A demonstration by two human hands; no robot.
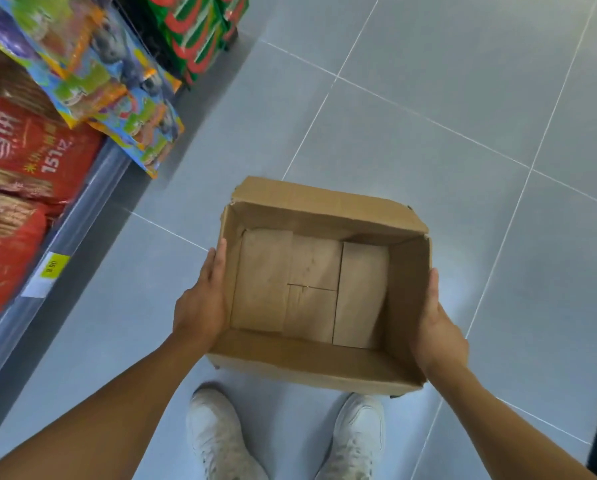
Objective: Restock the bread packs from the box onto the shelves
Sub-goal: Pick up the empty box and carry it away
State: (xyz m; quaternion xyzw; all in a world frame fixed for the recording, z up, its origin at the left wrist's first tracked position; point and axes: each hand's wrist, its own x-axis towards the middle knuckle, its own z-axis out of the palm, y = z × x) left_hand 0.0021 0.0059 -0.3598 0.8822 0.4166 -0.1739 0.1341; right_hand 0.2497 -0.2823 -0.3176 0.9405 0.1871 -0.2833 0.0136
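The cardboard box (307, 356) is hanging just above the grey tiled floor (428, 116), near the snack shelf (82, 216). The left hand (203, 299) and right hand (439, 323) are pressing its opposite side walls, fingers straight, carrying it over white shoes (217, 434).

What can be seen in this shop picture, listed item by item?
Box: one, brown cardboard, open at the top, nothing inside but its bottom flaps, held between the hands.
Red packs: several, red with white lettering, on the shelf at left.
Colourful packs: several, blue, green and orange, upper left above the red ones.
Green packs: a stack, green with red, top, beside the colourful ones.
Shelf: one, grey edge, along the left.
Price tag: one, yellow, on the shelf edge.
Floor: grey tiles with pale joints.
Shoes: two, white, bottom middle.
Left hand: fingers straight, flat against the box's left wall.
Right hand: flat against its right wall.
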